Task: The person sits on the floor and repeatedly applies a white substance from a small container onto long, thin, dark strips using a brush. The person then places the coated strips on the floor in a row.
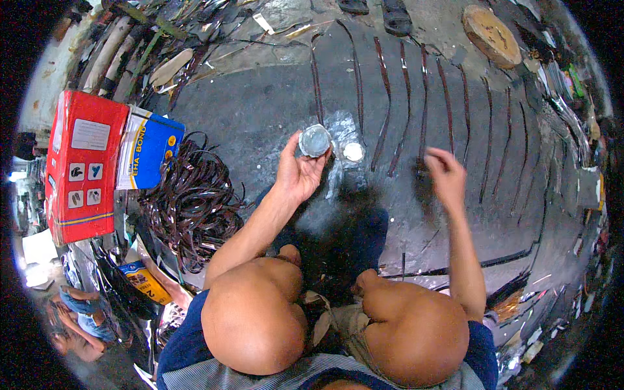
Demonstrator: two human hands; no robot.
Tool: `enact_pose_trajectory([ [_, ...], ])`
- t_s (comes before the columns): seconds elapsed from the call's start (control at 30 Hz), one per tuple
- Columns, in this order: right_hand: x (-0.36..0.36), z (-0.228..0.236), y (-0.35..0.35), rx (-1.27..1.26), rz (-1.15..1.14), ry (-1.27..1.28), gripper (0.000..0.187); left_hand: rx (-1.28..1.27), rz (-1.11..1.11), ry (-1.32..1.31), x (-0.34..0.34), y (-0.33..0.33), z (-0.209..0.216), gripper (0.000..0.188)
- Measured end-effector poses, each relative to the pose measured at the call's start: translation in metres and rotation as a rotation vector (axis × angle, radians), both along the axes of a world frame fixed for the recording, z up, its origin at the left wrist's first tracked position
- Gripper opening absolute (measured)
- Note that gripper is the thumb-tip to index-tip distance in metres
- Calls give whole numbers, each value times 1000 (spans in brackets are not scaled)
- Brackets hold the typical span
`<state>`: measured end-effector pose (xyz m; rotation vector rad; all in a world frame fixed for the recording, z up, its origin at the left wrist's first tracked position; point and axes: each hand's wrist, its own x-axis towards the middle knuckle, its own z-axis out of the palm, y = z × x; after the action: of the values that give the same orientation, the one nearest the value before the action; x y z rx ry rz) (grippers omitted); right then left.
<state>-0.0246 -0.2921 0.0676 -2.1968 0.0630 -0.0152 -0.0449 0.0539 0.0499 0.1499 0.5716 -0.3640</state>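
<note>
My left hand (301, 170) is wrapped round a small round container (315, 141) with a greyish top, held up over the dark mat. Just right of it lies a small white disc (353, 152), on a whitish smeared patch. My right hand (447, 179) hovers over the mat with its fingers curled together; what they hold, if anything, I cannot make out. A dark brown, glossy strip (424, 97) runs down toward its fingertips. Several similar strips (488, 140) lie in a spaced row across the mat.
A tangled heap of dark strips (192, 198) lies on the left, beside a red box (88, 169) and a blue-and-white box (149, 149). A wooden round (492, 36) and black sandals (396, 18) are at the back. Scraps line the right edge. Another person (81, 318) sits lower left.
</note>
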Motion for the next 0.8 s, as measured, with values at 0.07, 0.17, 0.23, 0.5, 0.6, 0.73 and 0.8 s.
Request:
enact_pose_trajectory([
  [0.07,-1,35,80,305,172,-44,26,107,64,99,7,-22,21,45],
  [0.17,8,62,150,338,407,-128,30,61,57,-34,2,-15,13,39],
  [0.23,15,69,171,294,478,-201,31,130,14,-113,-1,-15,20,41],
  [0.5,28,24,179,420,433,246,23,285,-165,0,-20,-4,-22,42],
  [0.6,24,0,171,596,241,484,21,224,-160,106,-21,9,-44,36],
  [0.73,-10,-38,110,490,33,470,21,20,94,209,39,65,-52,39],
  [0.8,-45,-65,76,147,-23,332,26,-64,189,271,81,97,-65,58],
])
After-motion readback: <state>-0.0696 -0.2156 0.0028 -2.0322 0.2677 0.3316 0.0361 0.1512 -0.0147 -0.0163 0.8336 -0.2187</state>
